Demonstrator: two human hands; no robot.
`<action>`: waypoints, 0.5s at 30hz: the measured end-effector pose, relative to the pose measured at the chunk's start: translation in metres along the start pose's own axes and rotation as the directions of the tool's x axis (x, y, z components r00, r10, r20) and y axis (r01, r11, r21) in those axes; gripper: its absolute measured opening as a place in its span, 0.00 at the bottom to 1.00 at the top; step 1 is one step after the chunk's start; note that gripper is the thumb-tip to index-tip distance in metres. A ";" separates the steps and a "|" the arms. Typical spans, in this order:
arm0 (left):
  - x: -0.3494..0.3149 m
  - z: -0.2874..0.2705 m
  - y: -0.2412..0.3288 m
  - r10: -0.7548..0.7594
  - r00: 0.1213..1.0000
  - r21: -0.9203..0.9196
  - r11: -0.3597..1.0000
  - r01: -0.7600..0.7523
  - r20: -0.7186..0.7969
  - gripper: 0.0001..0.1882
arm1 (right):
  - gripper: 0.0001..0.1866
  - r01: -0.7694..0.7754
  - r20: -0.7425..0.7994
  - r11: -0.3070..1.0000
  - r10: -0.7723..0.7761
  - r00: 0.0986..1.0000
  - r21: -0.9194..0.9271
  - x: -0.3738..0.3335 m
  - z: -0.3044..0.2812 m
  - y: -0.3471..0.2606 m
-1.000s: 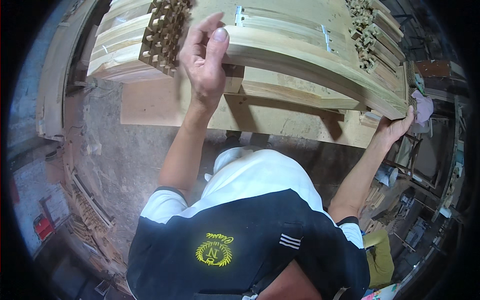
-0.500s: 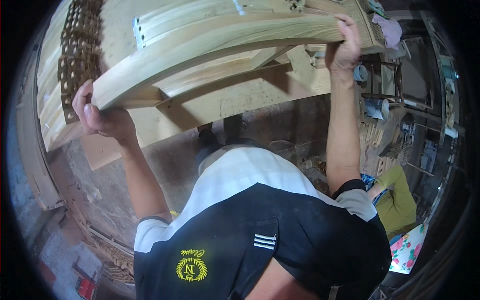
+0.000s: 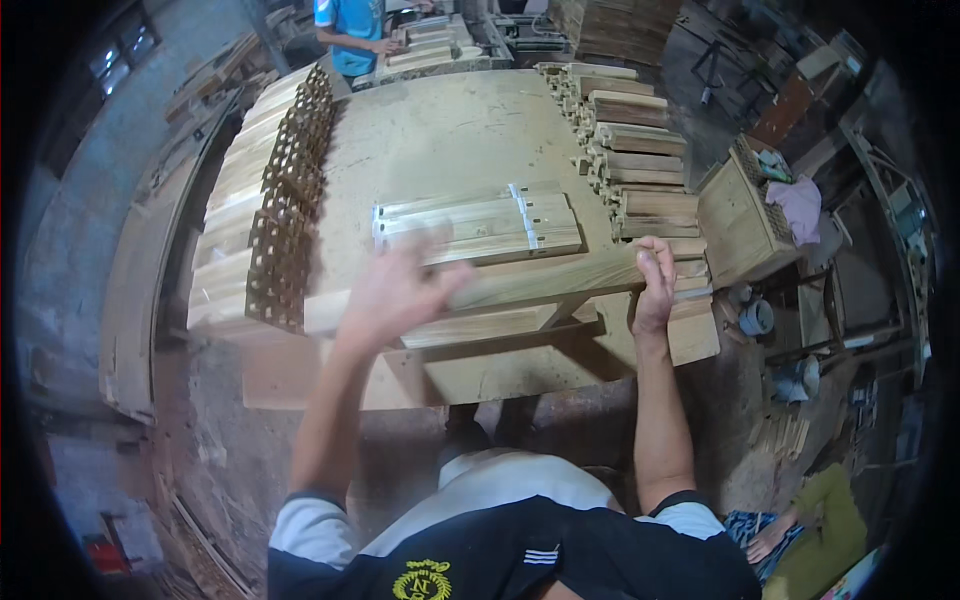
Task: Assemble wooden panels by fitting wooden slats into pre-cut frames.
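Note:
A long pale wooden frame (image 3: 540, 284), with a flat board along its top and slanting pieces under it, spans the near side of the worktable. At its right end my right hand (image 3: 653, 285) is closed around the board's edge. My left hand (image 3: 402, 290) is blurred, fingers and thumb spread, over the frame's left part; it holds nothing I can see. Just beyond the frame lies a flat stack of wooden slats (image 3: 460, 222) with dark slots, bound by pale bands.
The worktable (image 3: 430, 120) carries a row of slotted wooden pieces (image 3: 265, 200) on the left and stacked wooden pieces (image 3: 640, 140) on the right. A person in a blue shirt (image 3: 357, 30) stands beyond. Another person's knee (image 3: 825, 530) and a bucket (image 3: 757, 317) are at right.
My left hand has let go of the frame's left end and moved right over it. The frame sits lower in view; my right hand keeps its end. The view now takes in the far table.

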State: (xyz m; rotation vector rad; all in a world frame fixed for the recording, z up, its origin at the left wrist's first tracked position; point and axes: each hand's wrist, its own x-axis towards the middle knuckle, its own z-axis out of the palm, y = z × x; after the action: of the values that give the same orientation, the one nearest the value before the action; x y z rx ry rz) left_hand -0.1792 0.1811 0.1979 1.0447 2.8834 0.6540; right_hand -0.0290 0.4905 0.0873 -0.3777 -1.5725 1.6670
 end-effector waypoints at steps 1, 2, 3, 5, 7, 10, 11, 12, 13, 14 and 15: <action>0.000 0.012 -0.007 0.046 0.998 0.067 0.997 -0.048 0.034 0.43 | 0.09 -0.047 -0.005 0.999 0.047 0.999 0.027 -0.007 0.009 -0.005; 0.012 0.016 -0.008 0.134 0.988 0.123 0.982 -0.142 0.073 0.46 | 0.09 -0.067 -0.045 0.997 0.069 0.997 0.044 -0.013 0.008 -0.012; 0.014 0.014 -0.006 0.116 0.978 0.082 0.988 -0.132 0.176 0.44 | 0.10 -0.068 -0.026 0.997 0.069 0.997 0.037 -0.015 0.003 -0.010; 0.018 0.008 -0.001 0.097 0.921 0.003 0.994 -0.106 0.378 0.40 | 0.10 -0.094 -0.007 0.995 0.093 0.996 -0.030 -0.021 -0.009 -0.017; 0.024 0.001 0.002 0.159 0.851 0.025 0.980 -0.198 0.500 0.34 | 0.13 -0.217 -0.004 0.975 0.217 0.976 0.047 -0.028 -0.015 -0.023; 0.013 -0.001 -0.013 0.320 0.852 -0.106 0.947 -0.304 0.414 0.33 | 0.16 -0.380 0.024 0.902 0.384 0.923 0.203 -0.032 -0.019 -0.021; 0.017 -0.003 -0.014 0.343 0.849 -0.120 0.939 -0.323 0.403 0.33 | 0.19 -0.360 0.025 0.900 0.366 0.930 0.246 -0.031 -0.015 -0.027; 0.023 -0.008 -0.014 0.365 0.845 -0.134 0.931 -0.340 0.391 0.32 | 0.20 -0.287 -0.081 0.927 0.314 0.946 0.242 -0.024 -0.009 -0.028; 0.029 -0.019 -0.011 0.397 0.836 -0.054 0.911 -0.408 0.378 0.25 | 0.21 -0.228 -0.193 0.947 0.274 0.942 0.227 -0.018 -0.002 -0.025; 0.043 -0.027 -0.014 0.415 0.858 -0.038 0.905 -0.424 0.304 0.22 | 0.21 -0.165 -0.311 0.967 0.220 0.925 0.195 -0.008 0.004 -0.024; 0.059 -0.035 -0.018 0.431 0.873 -0.023 0.899 -0.437 0.228 0.20 | 0.24 -0.134 -0.242 0.975 0.175 0.954 0.176 0.010 0.011 -0.028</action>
State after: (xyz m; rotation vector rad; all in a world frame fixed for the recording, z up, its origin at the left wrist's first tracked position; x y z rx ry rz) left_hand -0.2412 0.1918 0.2305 1.6762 2.4812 0.4580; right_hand -0.0334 0.4870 0.1189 -0.6212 -1.2386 1.7688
